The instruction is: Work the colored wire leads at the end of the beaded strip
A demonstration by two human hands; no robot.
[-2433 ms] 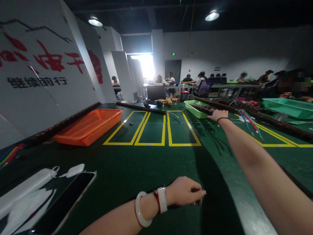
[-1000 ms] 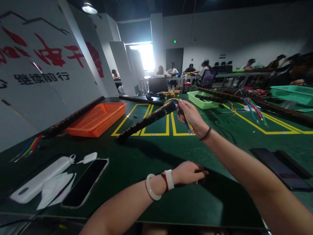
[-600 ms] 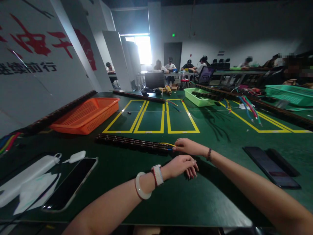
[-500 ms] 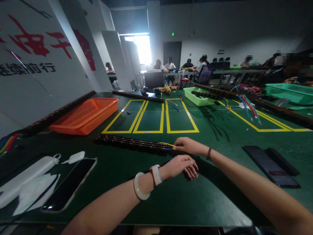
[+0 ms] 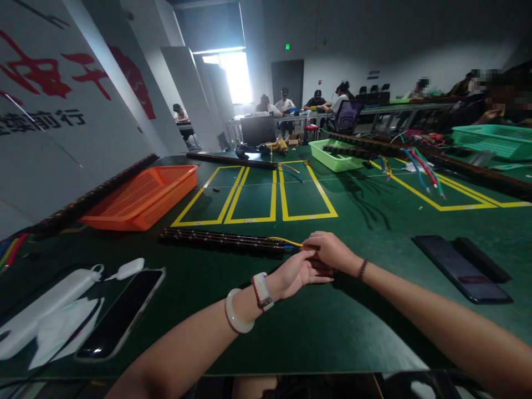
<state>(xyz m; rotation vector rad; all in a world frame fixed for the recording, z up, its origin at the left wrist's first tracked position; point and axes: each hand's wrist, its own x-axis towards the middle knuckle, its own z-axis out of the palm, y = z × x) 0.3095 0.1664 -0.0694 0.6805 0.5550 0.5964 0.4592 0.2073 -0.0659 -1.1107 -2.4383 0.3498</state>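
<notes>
A long dark ribbed tube (image 5: 220, 241) lies across the green table (image 5: 357, 221) in front of me, with yellow and blue wires (image 5: 286, 242) sticking out of its right end. My right hand (image 5: 330, 252) pinches those wires at the tube's end. Just below it, my left hand (image 5: 297, 272) has its fingers stretched toward the same wire ends, touching my right hand. My left wrist carries a watch and a pale bangle.
An orange basket (image 5: 143, 194) stands at the left, a light green basket (image 5: 336, 155) with more tubes at the back. Two phones (image 5: 461, 269) lie on the right, another phone (image 5: 120, 310) and white items on the left. Yellow taped rectangles mark the table. People sit at far tables.
My right hand brought the tube from the far green basket and laid it in front of me. My left hand has since lifted off the table and reached to the wire ends.
</notes>
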